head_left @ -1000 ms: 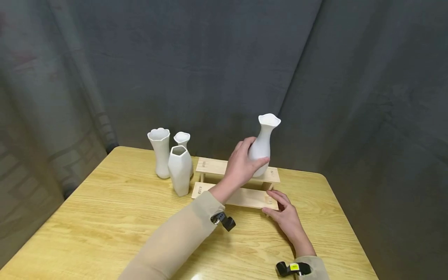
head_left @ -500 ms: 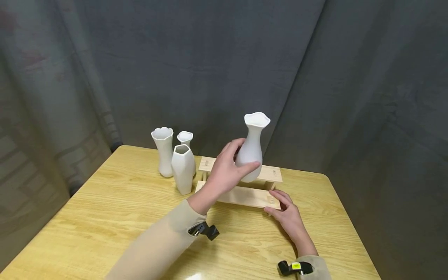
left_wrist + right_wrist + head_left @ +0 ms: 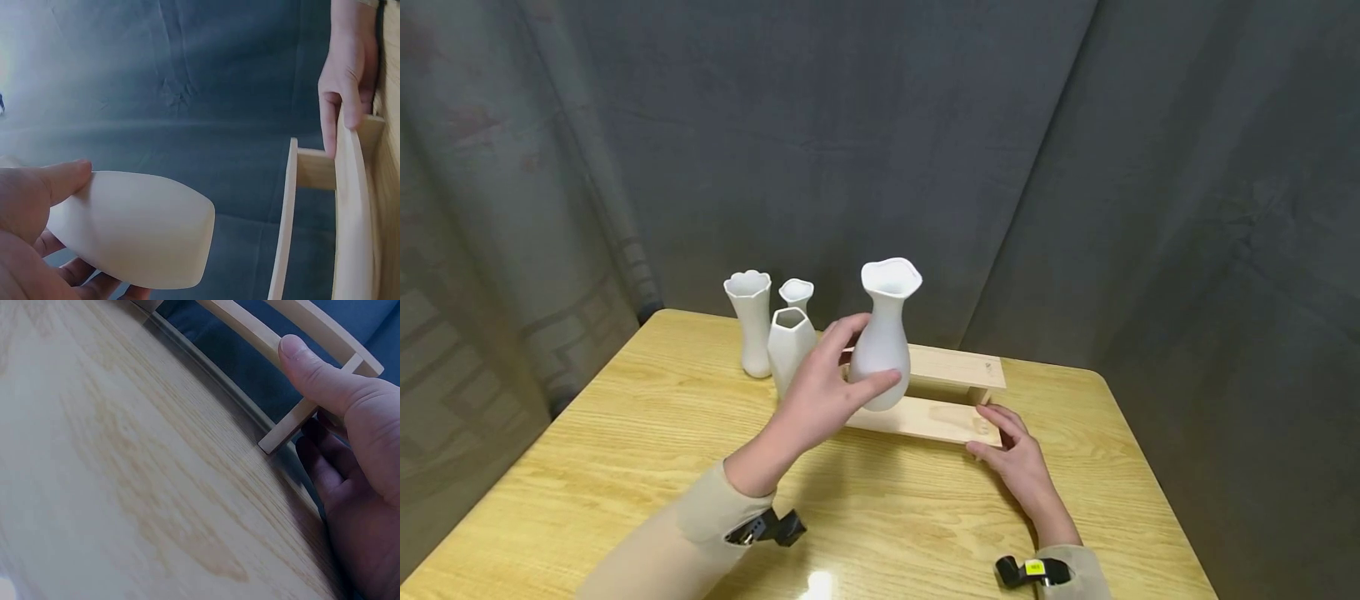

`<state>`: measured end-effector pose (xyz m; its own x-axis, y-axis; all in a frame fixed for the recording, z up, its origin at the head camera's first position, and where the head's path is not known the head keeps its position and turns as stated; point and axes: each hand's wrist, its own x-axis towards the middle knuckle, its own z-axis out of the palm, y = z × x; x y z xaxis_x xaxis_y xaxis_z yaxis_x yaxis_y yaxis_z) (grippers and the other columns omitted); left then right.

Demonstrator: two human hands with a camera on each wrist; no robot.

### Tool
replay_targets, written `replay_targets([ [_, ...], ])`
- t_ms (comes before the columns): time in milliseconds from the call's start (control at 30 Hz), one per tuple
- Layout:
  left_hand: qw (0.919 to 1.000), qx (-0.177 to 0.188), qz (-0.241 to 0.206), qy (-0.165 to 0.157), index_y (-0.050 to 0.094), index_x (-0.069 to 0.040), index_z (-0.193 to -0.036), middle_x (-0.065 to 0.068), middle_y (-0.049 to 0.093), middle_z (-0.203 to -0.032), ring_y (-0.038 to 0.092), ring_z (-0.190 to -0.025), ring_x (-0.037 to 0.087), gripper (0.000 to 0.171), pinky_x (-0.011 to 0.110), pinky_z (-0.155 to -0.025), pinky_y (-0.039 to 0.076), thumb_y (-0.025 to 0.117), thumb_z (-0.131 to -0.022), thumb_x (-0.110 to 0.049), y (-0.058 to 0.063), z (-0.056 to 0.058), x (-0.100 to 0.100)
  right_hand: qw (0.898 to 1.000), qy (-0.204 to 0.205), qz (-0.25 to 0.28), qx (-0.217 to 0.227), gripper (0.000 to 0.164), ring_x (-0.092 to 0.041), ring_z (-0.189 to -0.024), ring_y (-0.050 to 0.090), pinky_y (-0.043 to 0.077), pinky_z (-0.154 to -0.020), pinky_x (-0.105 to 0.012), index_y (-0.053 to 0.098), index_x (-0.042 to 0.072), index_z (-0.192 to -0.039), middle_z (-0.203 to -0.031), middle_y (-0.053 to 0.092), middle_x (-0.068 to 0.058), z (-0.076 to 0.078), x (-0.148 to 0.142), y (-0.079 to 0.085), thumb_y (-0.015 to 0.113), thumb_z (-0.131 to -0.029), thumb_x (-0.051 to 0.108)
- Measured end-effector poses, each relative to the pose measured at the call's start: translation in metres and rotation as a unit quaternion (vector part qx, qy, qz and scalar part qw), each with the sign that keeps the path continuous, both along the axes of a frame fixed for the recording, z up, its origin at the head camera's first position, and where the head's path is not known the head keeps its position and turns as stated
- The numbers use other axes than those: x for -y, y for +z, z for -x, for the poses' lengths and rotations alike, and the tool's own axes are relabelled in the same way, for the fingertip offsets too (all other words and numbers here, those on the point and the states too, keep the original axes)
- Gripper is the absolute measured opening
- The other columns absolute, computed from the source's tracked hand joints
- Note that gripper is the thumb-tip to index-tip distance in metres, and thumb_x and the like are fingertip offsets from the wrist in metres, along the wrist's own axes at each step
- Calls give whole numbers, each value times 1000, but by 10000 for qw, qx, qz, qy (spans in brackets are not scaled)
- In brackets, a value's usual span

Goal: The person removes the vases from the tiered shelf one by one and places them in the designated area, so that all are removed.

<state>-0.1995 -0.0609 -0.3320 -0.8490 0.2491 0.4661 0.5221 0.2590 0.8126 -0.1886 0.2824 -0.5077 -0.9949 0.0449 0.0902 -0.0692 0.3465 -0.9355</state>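
My left hand (image 3: 820, 392) grips a white vase (image 3: 883, 350) round its rounded belly, thumb across the front. The vase has a narrow neck and a wavy flared rim; it is held upright above the lower step of a two-step wooden stand (image 3: 940, 421). The left wrist view shows the vase's base (image 3: 181, 231) apart from the stand. At the stand's right end my right hand (image 3: 1018, 458) holds the lower board, thumb at its front edge and fingers round the end. Behind the left hand and vase, the stand's left end is hidden.
Several other white vases stand left of the stand: one with a scalloped rim (image 3: 750, 325), a faceted one (image 3: 790, 346), and a wavy-rimmed one (image 3: 797, 292) partly hidden behind it. The wooden table (image 3: 625, 433) ends at a grey curtain (image 3: 850, 150).
My left hand has carried the vase from over the upper step leftward and toward me, in front of the stand. The right hand keeps its place on the stand's end.
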Motion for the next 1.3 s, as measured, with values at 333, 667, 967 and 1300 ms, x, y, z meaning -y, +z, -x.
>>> replay_targets([
  [333,9985,204,211,454,58,-13,-154,5,61,-148,63,-132,31,73,53,-112,54,94,-91,-15,-10,-19,54,10000,-10,7,12,69,-26,-161,32,27,-112,-3,62,13,-158,-168,42,-6,-2,0,0,90,-96,24],
  [667,9934,291,459,1006,56,-12,-156,7,62,-147,61,-130,30,70,54,-108,52,91,-95,-16,-26,-30,108,10000,-30,-3,11,69,-26,-160,33,27,-111,-2,63,14,-157,-168,43,-7,-4,1,-1,90,-95,23],
  [967,9849,154,677,1583,54,-5,-156,13,61,-149,61,-132,35,71,21,-103,49,90,-96,-18,-41,-28,138,10000,8,-40,39,70,-27,-160,32,27,-111,-2,61,12,-159,-168,42,-7,-4,4,1,90,-96,24],
  [1300,9802,335,481,1890,51,-2,-158,19,57,-153,59,-134,41,73,48,-109,50,89,-97,-15,-64,-4,154,10000,-13,-60,48,69,-27,-160,32,27,-110,-1,61,14,-159,-168,42,-7,-6,2,1,89,-97,24],
])
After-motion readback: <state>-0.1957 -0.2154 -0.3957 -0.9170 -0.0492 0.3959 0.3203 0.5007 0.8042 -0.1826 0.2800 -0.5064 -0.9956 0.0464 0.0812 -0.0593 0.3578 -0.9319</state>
